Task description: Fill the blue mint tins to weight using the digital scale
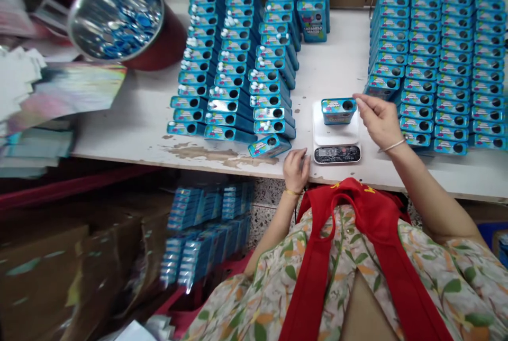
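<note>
A blue candy tin (pixel 338 112) stands upright on the white plate of a small digital scale (pixel 336 155), the round hole in its top uncovered. My right hand (pixel 379 120) is beside the tin, thumb and forefinger pinched together at its top right corner by the hole. Whether something small is between those fingertips I cannot make out. My left hand (pixel 296 169) rests at the table's front edge, left of the scale, fingers loosely bent and apart with nothing visible in them. Near it a single blue tin (pixel 270 146) sits askew at the front of the left-hand rows.
Rows of blue tins (pixel 232 76), many with white candies on top, stand left of the scale. More tin rows (pixel 454 71) fill the right side. A metal pot (pixel 159 39) holds small blue pieces. Stacked tins (pixel 202 246) sit below the white table (pixel 130 145).
</note>
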A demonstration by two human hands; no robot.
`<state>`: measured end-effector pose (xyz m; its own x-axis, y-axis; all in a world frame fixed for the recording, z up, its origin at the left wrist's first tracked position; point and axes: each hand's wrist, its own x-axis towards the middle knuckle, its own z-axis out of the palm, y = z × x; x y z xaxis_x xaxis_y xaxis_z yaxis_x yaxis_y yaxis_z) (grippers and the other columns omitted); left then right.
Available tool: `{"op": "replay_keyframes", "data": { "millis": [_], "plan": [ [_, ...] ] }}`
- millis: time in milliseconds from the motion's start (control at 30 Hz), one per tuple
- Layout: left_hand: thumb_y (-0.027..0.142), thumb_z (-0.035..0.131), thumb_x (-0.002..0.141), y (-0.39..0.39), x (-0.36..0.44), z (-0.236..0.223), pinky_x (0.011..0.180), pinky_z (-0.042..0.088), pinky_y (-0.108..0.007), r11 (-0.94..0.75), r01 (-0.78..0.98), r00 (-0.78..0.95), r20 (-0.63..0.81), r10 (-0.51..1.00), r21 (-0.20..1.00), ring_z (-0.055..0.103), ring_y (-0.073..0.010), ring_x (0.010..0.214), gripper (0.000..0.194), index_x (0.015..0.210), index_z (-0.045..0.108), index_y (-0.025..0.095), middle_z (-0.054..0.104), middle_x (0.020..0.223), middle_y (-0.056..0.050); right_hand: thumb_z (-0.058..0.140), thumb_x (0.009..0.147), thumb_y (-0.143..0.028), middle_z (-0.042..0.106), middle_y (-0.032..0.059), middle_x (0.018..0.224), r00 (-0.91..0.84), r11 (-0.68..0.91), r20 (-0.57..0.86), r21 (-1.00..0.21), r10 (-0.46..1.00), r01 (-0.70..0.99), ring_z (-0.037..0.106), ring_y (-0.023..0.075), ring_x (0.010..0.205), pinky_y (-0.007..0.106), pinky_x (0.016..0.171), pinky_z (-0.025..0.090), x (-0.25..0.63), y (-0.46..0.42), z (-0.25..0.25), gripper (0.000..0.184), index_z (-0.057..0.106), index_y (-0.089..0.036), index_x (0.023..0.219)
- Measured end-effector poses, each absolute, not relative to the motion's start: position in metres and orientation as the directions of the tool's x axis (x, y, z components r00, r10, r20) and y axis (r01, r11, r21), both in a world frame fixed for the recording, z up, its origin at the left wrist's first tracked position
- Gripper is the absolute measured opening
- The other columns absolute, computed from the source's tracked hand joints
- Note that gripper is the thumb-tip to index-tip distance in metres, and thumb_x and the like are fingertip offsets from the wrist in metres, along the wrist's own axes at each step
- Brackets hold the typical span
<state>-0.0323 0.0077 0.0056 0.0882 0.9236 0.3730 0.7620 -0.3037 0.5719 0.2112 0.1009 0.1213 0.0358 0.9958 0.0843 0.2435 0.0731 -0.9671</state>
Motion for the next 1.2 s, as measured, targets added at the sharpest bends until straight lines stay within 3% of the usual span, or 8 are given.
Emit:
{"op": "replay_keyframes", "data": {
  "millis": [133,267,400,633,733,900,1033,1200],
  "plan": [
    [0.043,0.056,0.093,0.050,-0.011,0.055,0.094,0.045,-0.039,-0.482,0.769,0.269,0.472,0.840,0.420,0.056,-0.0246,0.109,0.044,0.130,0.053,0.018,0.061,0.116,-0.014,0.064,0.080,-0.062,0.051,-0.0013,0.062,0.015,-0.176,-0.175,-0.980,0.984,0.095,0.049,0.0108,0.061,0.023,0.056,0.040,0.218,0.051,0.103,0.055,0.072,-0.011,0.097],
    [0.047,0.059,0.090,0.116,0.025,0.097,0.098,0.036,-0.046,-0.614,0.748,0.535,0.317,0.783,0.254,0.050,-0.0312,0.116,0.055,0.137,0.047,0.020,0.059,0.123,-0.014,0.068,0.067,-0.072,0.042,-0.0037,0.054,-0.016,-0.463,-0.464,-0.885,0.886,0.041,0.039,0.0097,0.055,0.022,0.049,0.028,0.227,0.001,0.072,0.063,0.071,-0.012,0.085],
    [0.036,0.053,0.093,0.150,0.064,0.119,0.091,0.034,-0.045,-0.721,0.664,0.672,0.266,0.691,0.196,0.054,-0.0280,0.103,0.040,0.130,0.052,0.021,0.064,0.116,-0.010,0.071,0.062,-0.073,0.043,-0.0035,0.052,0.045,-0.546,-0.545,-0.838,0.837,-0.002,0.035,0.0096,0.053,0.022,0.047,0.023,0.241,-0.027,0.053,0.063,0.071,-0.013,0.083],
    [0.033,0.052,0.094,0.158,0.127,0.098,0.089,0.035,-0.043,-0.798,0.567,0.773,0.202,0.601,0.207,0.054,-0.0294,0.110,0.041,0.132,0.053,0.016,0.062,0.123,-0.014,0.069,0.062,-0.076,0.030,-0.0075,0.048,0.045,-0.615,-0.620,-0.784,0.784,-0.081,0.022,0.0066,0.046,0.022,0.045,0.013,0.252,-0.032,0.044,0.071,0.070,-0.011,0.089],
    [0.032,0.056,0.092,0.167,0.136,0.083,0.092,0.036,-0.043,-0.781,0.593,0.758,0.191,0.623,0.195,0.052,-0.0306,0.117,0.046,0.136,0.051,0.018,0.058,0.131,-0.015,0.071,0.059,-0.076,0.029,-0.0089,0.050,0.019,-0.655,-0.664,-0.742,0.747,-0.145,0.022,0.0055,0.045,0.021,0.046,0.011,0.252,-0.030,0.044,0.077,0.067,-0.008,0.094],
    [0.052,0.053,0.092,0.235,0.109,0.082,0.103,0.034,-0.045,-0.683,0.684,0.589,0.359,0.724,0.256,0.047,-0.0292,0.124,0.052,0.134,0.051,0.023,0.055,0.135,-0.014,0.077,0.054,-0.074,0.028,-0.0104,0.049,-0.038,-0.720,-0.734,-0.653,0.678,-0.233,0.021,0.0040,0.044,0.021,0.047,0.009,0.255,-0.029,0.044,0.082,0.065,-0.007,0.099],
    [0.029,0.058,0.089,0.330,0.075,0.084,0.101,0.036,-0.047,-0.348,0.914,0.261,0.355,0.898,0.209,0.046,-0.0320,0.122,0.036,0.124,0.057,0.020,0.053,0.134,-0.015,0.075,0.055,-0.077,0.032,-0.0098,0.047,-0.068,-0.749,-0.756,-0.627,0.651,-0.213,0.022,0.0038,0.041,0.021,0.045,0.009,0.257,-0.028,0.039,0.082,0.066,-0.007,0.098],
    [0.015,0.060,0.079,0.397,0.055,0.069,0.108,0.029,-0.060,-0.318,0.925,0.263,0.256,0.930,0.207,0.042,-0.0353,0.128,0.022,0.100,0.066,0.015,0.053,0.134,-0.017,0.074,0.063,-0.073,0.040,-0.0071,0.049,-0.092,-0.738,-0.740,-0.637,0.666,-0.221,0.026,0.0044,0.039,0.021,0.044,0.012,0.259,-0.028,0.032,0.070,0.068,-0.012,0.095]
  ]
}}
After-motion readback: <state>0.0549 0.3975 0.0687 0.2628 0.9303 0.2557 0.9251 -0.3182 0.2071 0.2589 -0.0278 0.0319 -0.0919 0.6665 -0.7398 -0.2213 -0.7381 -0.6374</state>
